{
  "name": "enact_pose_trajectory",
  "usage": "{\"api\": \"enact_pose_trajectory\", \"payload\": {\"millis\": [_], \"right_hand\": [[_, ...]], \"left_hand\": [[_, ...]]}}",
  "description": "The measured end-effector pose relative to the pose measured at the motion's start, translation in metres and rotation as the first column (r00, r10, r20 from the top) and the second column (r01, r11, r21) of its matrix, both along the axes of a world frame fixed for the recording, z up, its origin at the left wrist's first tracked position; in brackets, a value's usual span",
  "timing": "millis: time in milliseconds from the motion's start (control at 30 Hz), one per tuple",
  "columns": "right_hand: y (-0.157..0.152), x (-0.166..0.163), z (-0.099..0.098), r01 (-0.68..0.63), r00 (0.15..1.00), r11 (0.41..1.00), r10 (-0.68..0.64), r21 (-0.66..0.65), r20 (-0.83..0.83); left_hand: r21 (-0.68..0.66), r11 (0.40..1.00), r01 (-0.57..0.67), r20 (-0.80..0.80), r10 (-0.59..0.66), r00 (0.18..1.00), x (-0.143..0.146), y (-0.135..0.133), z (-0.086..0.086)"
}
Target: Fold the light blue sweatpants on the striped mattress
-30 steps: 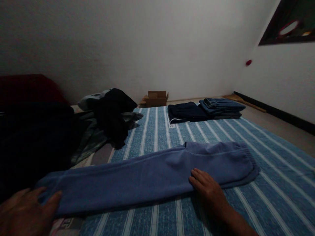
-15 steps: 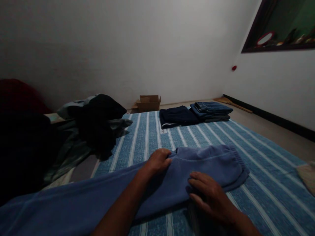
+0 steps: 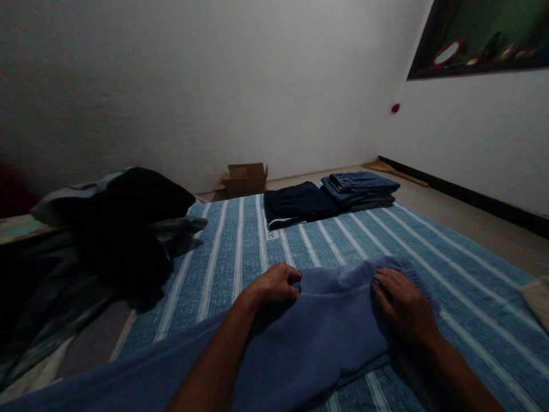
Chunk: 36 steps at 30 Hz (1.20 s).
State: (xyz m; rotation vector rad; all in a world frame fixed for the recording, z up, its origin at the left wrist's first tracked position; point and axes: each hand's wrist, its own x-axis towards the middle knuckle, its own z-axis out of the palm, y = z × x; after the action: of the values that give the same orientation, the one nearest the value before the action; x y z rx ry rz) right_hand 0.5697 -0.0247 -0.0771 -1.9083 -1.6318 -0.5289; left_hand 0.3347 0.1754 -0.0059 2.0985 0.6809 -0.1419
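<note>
Trousers: one pair, blue, folded lengthwise point(image 3: 326, 326); laid across the near part of the bed, legs running toward the lower left and out of view, waistband point(image 3: 415, 276) at the right.
Left hand: point(image 3: 277, 284) at the upper edge of the trousers, near the crotch; fingers curled in, thumb and fingertips close together; whether cloth is pinched between them cannot be told.
Left forearm: point(image 3: 218, 360) crosses over the trousers from the bottom of the view and hides part of the leg.
Right hand: point(image 3: 403, 300) on top of the trousers, just beside the waistband; fingers side by side, bent downward, tips touching cloth; palm hidden, so any grip cannot be told.
Trousers to hands: beneath the right hand; below and to the right of the left hand's fingertips, with the crotch and upper part lying between the two hands.
Sheet: point(image 3: 218, 252) blue with white stripes, under the trousers.
Folded garment: point(image 3: 300, 200) dark navy, pale trim at its near edge; on the sheet beyond the hands.
Stack: point(image 3: 364, 186) folded denim and darker cloth, just right of the folded garment.
Heap: point(image 3: 124, 229) black and grey clothing, loose, at the left.
Box: point(image 3: 246, 180) brown cardboard, flaps up, by the wall point(image 3: 206, 86).
Cloth: point(image 3: 538, 300) pale, at the right edge.
</note>
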Motion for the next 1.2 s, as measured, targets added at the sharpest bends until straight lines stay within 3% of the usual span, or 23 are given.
{"api": "enact_pose_trajectory", "payload": {"millis": [133,333,633,833,967,1100,1200], "right_hand": [[0.001,0.007,-0.015,0.025,1.0,1.0,-0.025,-0.017,-0.004],[0.0,0.011,-0.019,0.013,1.0,1.0,-0.013,0.007,-0.016],[0.0,0.015,-0.02,0.031,0.997,0.999,-0.033,-0.021,-0.065],[0.006,-0.003,0.011,-0.003,0.997,1.0,0.004,0.016,-0.076],[0.031,-0.044,0.045,-0.254,0.957,0.967,0.252,0.001,-0.143],[0.068,-0.081,0.068,-0.499,0.862,0.842,0.458,-0.206,-0.22],[0.088,-0.092,0.074,-0.509,0.861,0.757,0.457,-0.41,-0.223]], "left_hand": [[-0.106,0.994,-0.035,0.039,0.039,0.998,-0.006,0.001,-0.007],[-0.184,0.969,-0.162,0.088,0.181,0.98,-0.017,0.004,-0.018],[-0.318,0.931,-0.182,0.155,0.24,0.958,-0.027,0.003,-0.014],[-0.28,0.951,-0.134,0.111,0.17,0.979,-0.022,-0.001,-0.006],[-0.286,0.953,-0.095,0.12,0.134,0.984,-0.022,-0.002,-0.005],[-0.355,0.934,-0.04,0.185,0.113,0.976,-0.023,-0.002,-0.011],[-0.358,0.932,-0.048,0.182,0.121,0.976,-0.024,-0.002,-0.016]]}}
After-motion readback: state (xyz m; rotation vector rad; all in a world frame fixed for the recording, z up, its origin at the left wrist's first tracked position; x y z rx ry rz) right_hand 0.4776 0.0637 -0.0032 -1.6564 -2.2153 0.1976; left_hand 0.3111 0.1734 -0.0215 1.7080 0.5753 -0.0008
